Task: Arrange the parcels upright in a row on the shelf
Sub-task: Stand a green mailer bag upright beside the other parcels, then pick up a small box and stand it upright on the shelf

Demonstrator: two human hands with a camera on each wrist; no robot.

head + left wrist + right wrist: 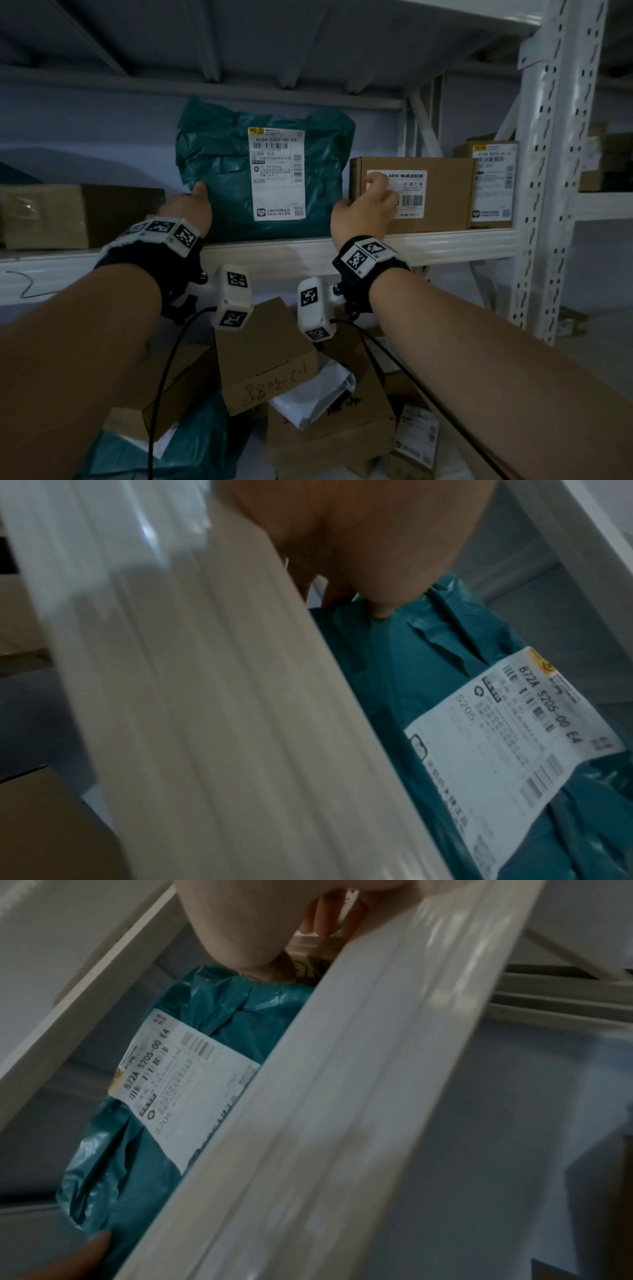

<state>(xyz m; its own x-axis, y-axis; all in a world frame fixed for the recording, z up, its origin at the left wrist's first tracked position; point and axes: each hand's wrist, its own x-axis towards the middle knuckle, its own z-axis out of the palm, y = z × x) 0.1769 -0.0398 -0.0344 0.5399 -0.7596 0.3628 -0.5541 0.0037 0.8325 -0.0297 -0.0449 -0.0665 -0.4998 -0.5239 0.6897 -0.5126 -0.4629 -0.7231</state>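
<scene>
A teal plastic parcel (219, 164) with a white label stands upright on the shelf (308, 253). My left hand (195, 205) pinches its lower left edge, thumb on the front and fingers hidden behind. My right hand (363, 209) is at the parcel's right edge: the thumb touches it and the fingers hang loosely curled in front of a brown box (438, 198), holding nothing. In the left wrist view my thumb (383, 610) presses the teal parcel (428, 696) behind the shelf beam (205, 696). The right wrist view shows the teal parcel (240, 1010) below my right hand (240, 920).
A second labelled box (493, 185) stands right of the brown box, against the white upright post (548, 171). A brown box (51, 216) lies on the shelf at the left. Below, a heap of boxes (267, 359), a white mailer (315, 390) and a teal mailer (171, 445) covers the floor.
</scene>
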